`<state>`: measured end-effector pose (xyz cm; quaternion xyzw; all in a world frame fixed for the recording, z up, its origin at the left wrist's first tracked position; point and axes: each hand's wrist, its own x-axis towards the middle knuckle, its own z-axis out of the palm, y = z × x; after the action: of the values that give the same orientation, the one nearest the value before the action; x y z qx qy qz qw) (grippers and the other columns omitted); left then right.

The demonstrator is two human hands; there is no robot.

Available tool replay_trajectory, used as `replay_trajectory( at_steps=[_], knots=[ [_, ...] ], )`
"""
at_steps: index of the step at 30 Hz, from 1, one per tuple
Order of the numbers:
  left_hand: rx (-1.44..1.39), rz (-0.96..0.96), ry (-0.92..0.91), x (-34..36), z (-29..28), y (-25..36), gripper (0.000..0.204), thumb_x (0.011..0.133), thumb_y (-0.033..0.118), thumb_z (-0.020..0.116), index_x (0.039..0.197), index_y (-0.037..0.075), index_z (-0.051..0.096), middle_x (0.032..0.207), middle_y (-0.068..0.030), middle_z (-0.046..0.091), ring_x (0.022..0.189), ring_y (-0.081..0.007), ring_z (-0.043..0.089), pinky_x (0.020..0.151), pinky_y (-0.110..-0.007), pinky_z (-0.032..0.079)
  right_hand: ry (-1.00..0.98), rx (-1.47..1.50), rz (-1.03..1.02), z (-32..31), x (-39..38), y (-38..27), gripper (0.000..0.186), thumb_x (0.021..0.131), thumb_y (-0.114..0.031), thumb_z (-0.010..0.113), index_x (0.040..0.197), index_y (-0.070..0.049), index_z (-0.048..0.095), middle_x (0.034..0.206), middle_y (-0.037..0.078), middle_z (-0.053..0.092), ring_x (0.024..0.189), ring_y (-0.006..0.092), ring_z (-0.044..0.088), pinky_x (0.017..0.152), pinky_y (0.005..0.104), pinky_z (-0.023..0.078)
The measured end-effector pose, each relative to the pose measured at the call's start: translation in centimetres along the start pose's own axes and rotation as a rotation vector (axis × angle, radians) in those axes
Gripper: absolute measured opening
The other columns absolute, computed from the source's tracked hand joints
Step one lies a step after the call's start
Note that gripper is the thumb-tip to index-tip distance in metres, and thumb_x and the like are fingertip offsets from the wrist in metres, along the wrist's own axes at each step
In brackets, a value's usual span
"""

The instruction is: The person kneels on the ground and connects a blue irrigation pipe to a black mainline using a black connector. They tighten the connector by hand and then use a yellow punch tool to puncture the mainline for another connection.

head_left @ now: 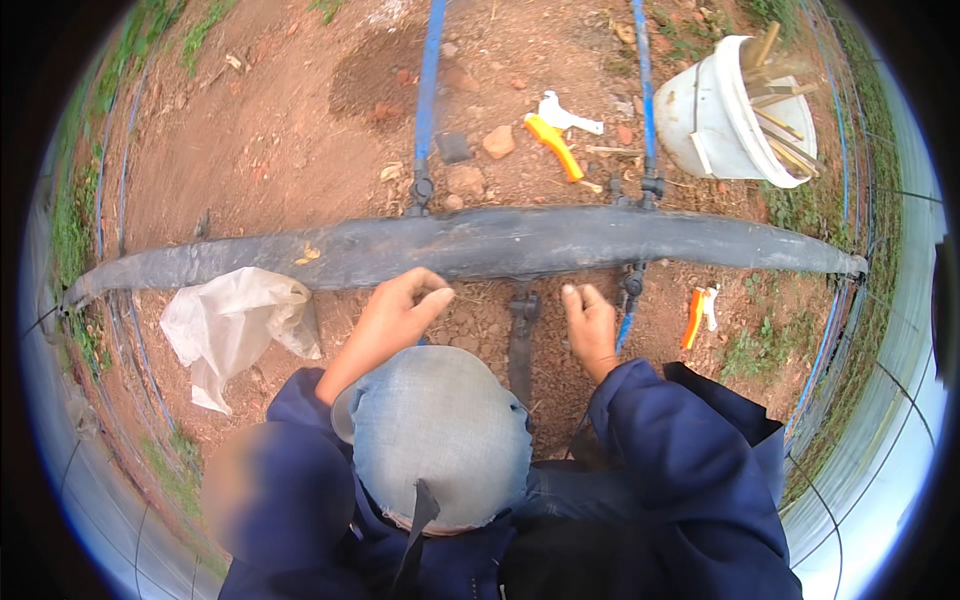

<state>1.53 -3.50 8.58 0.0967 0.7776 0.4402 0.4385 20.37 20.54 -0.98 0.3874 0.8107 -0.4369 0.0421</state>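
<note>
A wide black hose [470,245] crosses the ground in front of me. My left hand [400,308] is closed at its near edge, fingers bent and thumb close to them. My right hand [592,325], also closed, has its fingertips near the hose. Neither hand lets me see what, if anything, is in its fingers. Between them, a black fitting [524,305] joins the hose to a thin black tube [520,362] running toward me. Another black valve [632,283] with a blue tube [626,328] sits right of my right hand.
Beyond the hose lie two blue tubes [428,95], a yellow-and-white hand tool [555,145] and a white bucket of sticks [700,110]. A similar tool [694,318] lies right. Clear plastic [240,320] rests at left. A rounded denim shape [440,440] blocks the lower middle.
</note>
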Motion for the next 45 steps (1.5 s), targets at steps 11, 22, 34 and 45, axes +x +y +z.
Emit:
replay_trajectory(
  at_steps=[11,22,34,45],
  knots=[
    [0.950,0.748,0.228,7.8,7.4,1.0,0.051,0.078,0.028,0.081,0.122,0.011,0.062,0.136,-0.0125,0.055,0.132,-0.0323,0.048,0.108,-0.049,0.038,0.298,-0.538,0.272,-20.6,6.0,18.1,0.091,0.083,-0.053,0.073,0.144,0.006,0.043,0.142,0.030,0.050,0.132,0.0439,0.049,0.111,0.0464,0.039],
    [0.536,0.457,-0.081,4.9,10.6,-1.4,0.023,0.088,0.021,0.073,0.105,0.006,0.069,0.098,-0.0148,0.070,0.093,-0.0322,0.067,0.081,-0.044,0.052,0.107,-0.736,0.526,-19.2,4.4,23.0,0.097,0.075,-0.054,0.077,0.149,-0.004,0.040,0.147,0.023,0.046,0.133,0.0386,0.049,0.109,0.0493,0.041],
    [-0.144,-0.273,-0.337,5.9,11.9,-5.6,0.035,0.102,0.031,0.060,0.118,0.001,0.066,0.103,-0.0094,0.070,0.085,-0.0178,0.065,0.072,-0.035,0.053,0.305,-0.001,0.116,-24.1,7.1,12.3,0.069,0.080,-0.035,0.078,0.128,0.007,0.051,0.117,0.019,0.062,0.106,0.0270,0.063,0.093,0.0391,0.049],
    [-1.044,-0.347,-0.147,6.9,11.7,-6.6,0.036,0.099,0.042,0.065,0.113,0.009,0.067,0.106,-0.0030,0.072,0.091,-0.0127,0.064,0.076,-0.032,0.049,-0.914,0.827,0.235,-8.3,1.5,-4.3,0.067,0.087,-0.029,0.059,0.146,0.000,0.045,0.136,0.016,0.060,0.121,0.0247,0.058,0.104,0.0382,0.044]
  ],
)
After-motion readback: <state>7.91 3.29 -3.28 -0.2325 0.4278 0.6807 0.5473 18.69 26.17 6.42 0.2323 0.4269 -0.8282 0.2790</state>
